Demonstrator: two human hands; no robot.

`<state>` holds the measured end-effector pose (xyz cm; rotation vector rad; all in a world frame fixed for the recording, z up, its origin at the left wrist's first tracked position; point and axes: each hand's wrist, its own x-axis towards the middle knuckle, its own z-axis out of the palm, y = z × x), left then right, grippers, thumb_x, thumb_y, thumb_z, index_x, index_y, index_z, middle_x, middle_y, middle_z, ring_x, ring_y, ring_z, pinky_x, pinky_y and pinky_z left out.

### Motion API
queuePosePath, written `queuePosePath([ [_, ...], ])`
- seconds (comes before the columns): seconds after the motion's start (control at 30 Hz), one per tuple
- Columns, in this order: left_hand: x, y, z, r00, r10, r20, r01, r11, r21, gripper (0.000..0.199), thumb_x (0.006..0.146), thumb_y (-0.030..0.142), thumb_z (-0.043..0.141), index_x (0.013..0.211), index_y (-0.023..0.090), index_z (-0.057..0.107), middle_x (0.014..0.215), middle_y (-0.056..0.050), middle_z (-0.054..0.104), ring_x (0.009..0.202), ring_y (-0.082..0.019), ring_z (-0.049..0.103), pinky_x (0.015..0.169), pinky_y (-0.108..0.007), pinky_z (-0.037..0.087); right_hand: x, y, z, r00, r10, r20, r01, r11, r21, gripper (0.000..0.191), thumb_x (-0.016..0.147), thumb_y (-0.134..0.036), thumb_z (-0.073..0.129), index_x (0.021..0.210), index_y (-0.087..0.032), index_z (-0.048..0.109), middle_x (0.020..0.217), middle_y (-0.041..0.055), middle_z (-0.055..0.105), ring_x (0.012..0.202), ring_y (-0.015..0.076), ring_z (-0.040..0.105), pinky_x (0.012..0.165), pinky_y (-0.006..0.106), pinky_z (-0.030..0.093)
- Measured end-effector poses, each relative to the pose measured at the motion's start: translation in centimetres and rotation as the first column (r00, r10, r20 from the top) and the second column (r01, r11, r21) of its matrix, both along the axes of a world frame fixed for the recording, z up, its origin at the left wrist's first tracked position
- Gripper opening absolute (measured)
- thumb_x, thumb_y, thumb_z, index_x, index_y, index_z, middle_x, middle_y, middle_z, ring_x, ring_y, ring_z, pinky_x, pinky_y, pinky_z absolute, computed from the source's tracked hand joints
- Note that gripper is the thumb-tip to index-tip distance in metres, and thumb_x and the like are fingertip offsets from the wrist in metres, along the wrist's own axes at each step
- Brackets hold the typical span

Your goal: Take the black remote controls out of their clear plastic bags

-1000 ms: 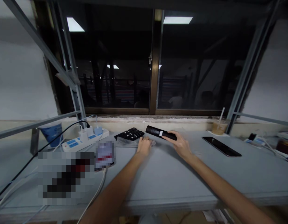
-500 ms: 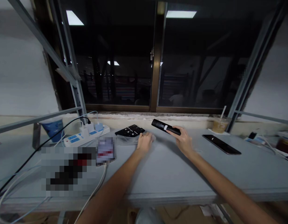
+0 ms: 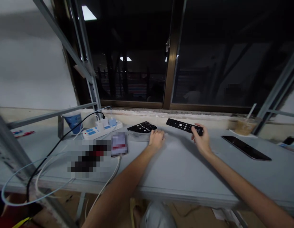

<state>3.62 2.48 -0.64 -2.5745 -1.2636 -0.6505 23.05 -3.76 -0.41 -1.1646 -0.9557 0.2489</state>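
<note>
My right hand [image 3: 201, 136] holds a black remote control [image 3: 180, 124] above the desk, gripping it near one end. Its button face is turned up toward me, and the far end points left. To the left, my left hand [image 3: 157, 139] rests low at the desk with its fingers curled on the edge of a clear plastic bag [image 3: 138, 137]. Just behind that bag lie more black remotes [image 3: 142, 127], fanned together with buttons up; their exact number is unclear. Part of the bag is hidden by my left hand.
A plugged-in power strip [image 3: 102, 129], a blue cup [image 3: 74, 123] and a charging phone [image 3: 119, 144] stand left, with loose cables. A blurred patch covers something beside the phone. Right are a dark phone [image 3: 246, 148] and an iced drink [image 3: 244, 127]. Metal posts frame the desk [image 3: 180, 177].
The remote in my right hand has been turned over, from its back with a white label to its button face. My left hand stays by the bag. The view has swung left.
</note>
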Motion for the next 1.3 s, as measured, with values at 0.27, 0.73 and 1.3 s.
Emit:
queuePosePath([
  [0.27,0.3,0.2,0.0,1.0,-0.015,0.013,0.015,1.0,0.012,0.014,0.082,0.025,0.05,0.092,0.017,0.053,0.098,-0.006,0.063,0.095,-0.02,0.053,0.086,-0.035,0.029,1.0,0.5,0.4,0.945,-0.056,-0.323,0.053,0.998,-0.019,0.04,0.067,-0.041,0.058,0.098,-0.015,0.057,0.048,-0.0046,0.05,0.034,0.0068,0.041,0.032,0.017,0.023],
  [0.73,0.3,-0.1,0.1,0.991,-0.076,0.109,0.072,0.997,0.038,0.022,0.079,0.024,0.055,0.1,0.02,0.05,0.101,-0.003,0.062,0.097,-0.019,0.052,0.087,-0.034,0.027,1.7,0.4,0.5,0.859,0.042,-0.509,-0.085,0.994,-0.061,0.033,0.068,-0.038,0.049,0.087,-0.013,0.06,0.037,-0.009,0.033,0.029,0.0053,0.025,0.029,0.018,0.013],
  [1.3,0.6,-0.9,0.5,0.977,-0.212,-0.011,0.213,0.975,0.059,0.03,0.078,0.046,0.05,0.086,0.019,0.061,0.088,-0.004,0.065,0.085,-0.02,0.057,0.086,-0.037,0.028,1.0,0.4,0.5,0.977,-0.019,-0.211,0.017,1.0,-0.013,0.021,0.065,-0.038,0.055,0.074,-0.018,0.055,0.048,-0.008,0.041,0.035,0.0057,0.04,0.031,0.017,0.024],
])
